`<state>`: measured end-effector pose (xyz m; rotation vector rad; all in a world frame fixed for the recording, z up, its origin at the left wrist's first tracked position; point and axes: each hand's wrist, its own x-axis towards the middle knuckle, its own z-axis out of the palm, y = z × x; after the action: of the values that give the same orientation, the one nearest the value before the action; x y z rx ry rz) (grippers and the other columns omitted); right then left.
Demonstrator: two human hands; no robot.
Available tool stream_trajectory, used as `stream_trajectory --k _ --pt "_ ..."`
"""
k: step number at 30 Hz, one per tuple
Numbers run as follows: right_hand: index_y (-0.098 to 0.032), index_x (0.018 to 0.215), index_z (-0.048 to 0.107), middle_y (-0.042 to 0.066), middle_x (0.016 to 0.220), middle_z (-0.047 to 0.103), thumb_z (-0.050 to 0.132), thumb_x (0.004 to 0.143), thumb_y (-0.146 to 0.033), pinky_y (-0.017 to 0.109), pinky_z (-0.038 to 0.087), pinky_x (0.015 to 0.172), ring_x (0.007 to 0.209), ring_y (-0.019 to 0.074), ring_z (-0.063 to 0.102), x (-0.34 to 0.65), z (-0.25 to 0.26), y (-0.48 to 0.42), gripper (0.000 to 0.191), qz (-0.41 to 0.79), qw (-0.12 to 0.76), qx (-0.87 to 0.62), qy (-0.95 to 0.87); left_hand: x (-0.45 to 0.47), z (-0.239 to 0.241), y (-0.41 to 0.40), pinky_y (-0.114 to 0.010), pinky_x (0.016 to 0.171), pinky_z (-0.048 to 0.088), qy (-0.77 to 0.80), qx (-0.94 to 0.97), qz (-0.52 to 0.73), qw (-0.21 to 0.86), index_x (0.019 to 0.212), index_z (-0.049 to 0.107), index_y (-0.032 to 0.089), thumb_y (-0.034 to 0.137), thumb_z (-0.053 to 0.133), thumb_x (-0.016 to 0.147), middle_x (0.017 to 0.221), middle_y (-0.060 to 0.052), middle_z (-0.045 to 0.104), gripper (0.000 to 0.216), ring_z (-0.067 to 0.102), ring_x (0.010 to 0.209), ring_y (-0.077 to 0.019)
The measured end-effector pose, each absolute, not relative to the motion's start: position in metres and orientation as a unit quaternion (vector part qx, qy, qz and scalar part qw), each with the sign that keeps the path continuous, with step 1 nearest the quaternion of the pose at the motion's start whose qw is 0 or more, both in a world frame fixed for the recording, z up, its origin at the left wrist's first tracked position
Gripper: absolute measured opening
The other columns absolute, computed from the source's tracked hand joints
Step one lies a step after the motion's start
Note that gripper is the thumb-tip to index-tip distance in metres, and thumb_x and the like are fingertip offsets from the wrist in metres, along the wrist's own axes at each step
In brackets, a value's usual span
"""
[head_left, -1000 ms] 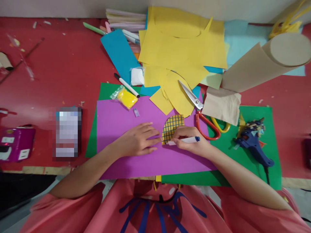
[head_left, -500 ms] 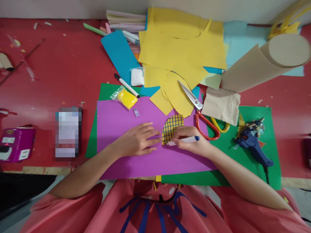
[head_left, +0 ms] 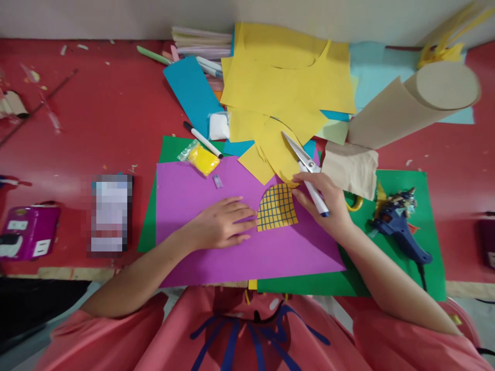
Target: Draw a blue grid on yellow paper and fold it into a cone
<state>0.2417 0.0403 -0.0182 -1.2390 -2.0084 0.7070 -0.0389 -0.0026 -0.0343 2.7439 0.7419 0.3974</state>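
My left hand (head_left: 220,225) lies flat, fingers stretched out, on a purple sheet (head_left: 232,265). Its fingertips reach the left edge of a small yellow paper piece (head_left: 276,210) with a curved top and a grid of dark blue lines. My right hand (head_left: 333,201) holds a white marker (head_left: 317,200) with a blue end towards me. Its fingertips are by the piece's upper right corner; whether they touch it I cannot tell. Just beyond are scissors (head_left: 299,148), blades apart, their handles partly hidden behind this hand.
A glue gun (head_left: 406,237) rests on the green sheet (head_left: 433,206) at right. Yellow paper offcuts (head_left: 286,82) and a brown paper roll (head_left: 402,111) lie farther back. Left are a yellow clay packet (head_left: 203,159), another marker (head_left: 204,141) and a blurred-out phone-like object (head_left: 109,214).
My right hand has moved up and right, off the gridded piece, and the marker in it now tilts more steeply. More of the grid shows. My left hand has stayed in place.
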Motion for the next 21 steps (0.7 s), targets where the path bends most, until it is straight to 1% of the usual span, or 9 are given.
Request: stream_trajectory --k 4,6,8,10,12,15,18,21 --pt "-0.025 0.108 0.060 0.007 0.094 0.070 0.057 0.091 -0.023 0.042 0.051 0.083 0.091 0.0242 0.065 0.238 -0.024 0.040 0.018 0.270 0.306 -0.448 -0.795 -0.038 -0.032 -0.001 -0.043 0.106 0.045 0.250 0.952 0.135 0.116 0.108 0.070 0.022 0.027 0.055 0.092 0.115 -0.006 0.070 0.023 0.063 0.107 -0.0200" --pt "-0.024 0.106 0.060 0.006 0.090 0.069 0.056 0.091 -0.022 0.039 0.052 0.079 0.085 0.0229 0.065 0.236 -0.025 0.038 0.016 0.272 0.306 -0.442 -0.798 -0.041 -0.030 0.002 -0.043 0.104 0.047 0.279 0.945 0.144 0.091 0.110 0.068 0.021 0.023 0.053 0.093 0.113 -0.006 0.070 0.024 0.063 0.106 -0.0203" --pt "-0.024 0.106 0.060 0.006 0.090 0.069 0.056 0.091 -0.021 0.037 0.051 0.076 0.083 0.0217 0.065 0.234 -0.024 0.036 0.016 0.283 0.310 -0.433 -0.798 -0.047 -0.029 0.007 -0.044 0.101 0.049 0.364 0.916 0.156 0.058 0.115 0.066 0.020 0.015 0.049 0.092 0.112 -0.007 0.069 0.029 0.063 0.106 -0.0217" --pt "-0.023 0.106 0.061 0.006 0.090 0.069 0.056 0.091 -0.023 0.036 0.051 0.077 0.083 0.0209 0.066 0.233 -0.022 0.034 0.016 0.296 0.320 -0.442 -0.784 -0.055 -0.028 0.012 -0.043 0.094 0.053 0.469 0.868 0.161 0.039 0.116 0.065 0.017 0.008 0.045 0.089 0.114 -0.011 0.067 0.035 0.063 0.106 -0.0240" --pt "-0.023 0.105 0.062 0.006 0.091 0.070 0.058 0.090 -0.028 0.036 0.051 0.078 0.084 0.0209 0.066 0.233 -0.019 0.032 0.016 0.318 0.324 -0.466 -0.760 -0.064 -0.028 0.017 -0.043 0.095 0.053 0.528 0.835 0.147 0.039 0.113 0.065 0.017 0.005 0.045 0.085 0.121 -0.011 0.064 0.037 0.061 0.111 -0.0261" --pt "-0.023 0.105 0.065 0.005 0.088 0.069 0.057 0.091 -0.041 0.035 0.051 0.075 0.080 0.0199 0.065 0.234 -0.017 0.030 0.024 0.401 0.345 -0.477 -0.701 -0.073 -0.027 0.021 -0.043 0.097 0.051 0.554 0.821 0.124 0.058 0.112 0.065 0.017 0.006 0.043 0.085 0.124 -0.010 0.062 0.036 0.059 0.115 -0.0265" --pt "-0.022 0.107 0.064 0.003 0.079 0.066 0.051 0.093 -0.047 0.031 0.049 0.063 0.068 0.0160 0.061 0.233 -0.019 0.029 0.031 0.524 0.405 -0.445 -0.603 -0.076 -0.025 0.023 -0.041 0.092 0.052 0.554 0.821 0.117 0.081 0.109 0.065 0.019 0.013 0.042 0.092 0.116 -0.009 0.065 0.029 0.060 0.109 -0.0250" --pt "-0.025 0.102 0.058 -0.003 0.069 0.059 0.056 0.090 -0.041 0.025 0.040 0.048 0.054 0.0116 0.052 0.231 -0.024 0.029 0.021 0.626 0.458 -0.401 -0.488 -0.073 -0.024 0.024 -0.040 0.088 0.052 0.535 0.834 0.099 0.093 0.103 0.066 0.018 0.024 0.046 0.095 0.102 -0.008 0.067 0.022 0.062 0.100 -0.0244"
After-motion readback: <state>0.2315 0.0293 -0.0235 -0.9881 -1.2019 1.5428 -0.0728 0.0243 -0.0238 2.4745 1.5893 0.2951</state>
